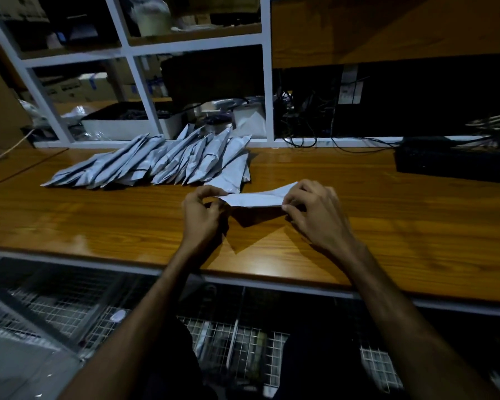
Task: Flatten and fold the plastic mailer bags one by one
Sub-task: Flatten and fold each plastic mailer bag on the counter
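A white plastic mailer bag [256, 198] hangs folded into a narrow strip just above the wooden table [98, 217]. My left hand [204, 215] pinches its left tip. My right hand [312, 212] pinches its right end, fingers curled over the edge. Behind them lies a row of several folded grey-white mailer bags [156, 160], overlapping from left to right along the table's back.
A white shelf frame [267, 90] with boxes and cables stands behind the table. A dark keyboard [453, 163] lies at the right. A white bin [127, 122] sits on the shelf. Wire mesh racks [243, 342] are below the table's front edge.
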